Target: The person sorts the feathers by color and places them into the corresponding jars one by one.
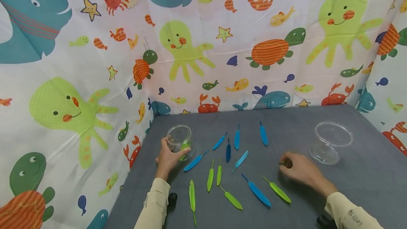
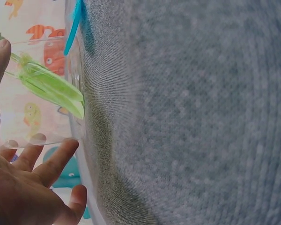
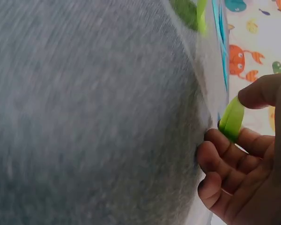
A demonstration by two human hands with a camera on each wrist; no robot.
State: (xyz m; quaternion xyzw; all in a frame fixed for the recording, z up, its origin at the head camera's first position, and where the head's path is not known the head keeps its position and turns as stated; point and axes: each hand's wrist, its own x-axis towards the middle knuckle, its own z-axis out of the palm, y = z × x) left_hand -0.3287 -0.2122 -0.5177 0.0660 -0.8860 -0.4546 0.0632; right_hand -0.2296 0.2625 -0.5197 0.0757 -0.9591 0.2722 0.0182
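My left hand (image 1: 170, 159) holds a clear glass jar (image 1: 178, 139) at the left of the table, thumb on the near side and fingers round the far side. Inside the jar lean green feathers (image 2: 49, 86), seen through its wall in the left wrist view. At the right, low over the cloth, my right hand (image 1: 300, 170) pinches a green feather (image 3: 232, 119) between thumb and fingers; in the head view that feather is mostly hidden by the hand. Closest to this hand on the cloth lies another green feather (image 1: 279, 192).
Several blue feathers (image 1: 259, 194) and green feathers (image 1: 192, 197) lie scattered between the hands. Behind the right hand stands a clear footed glass bowl (image 1: 334, 139). Grey cloth (image 1: 375, 186) covers the table, and a printed sea-animal curtain (image 1: 197, 91) hangs behind and along the sides.
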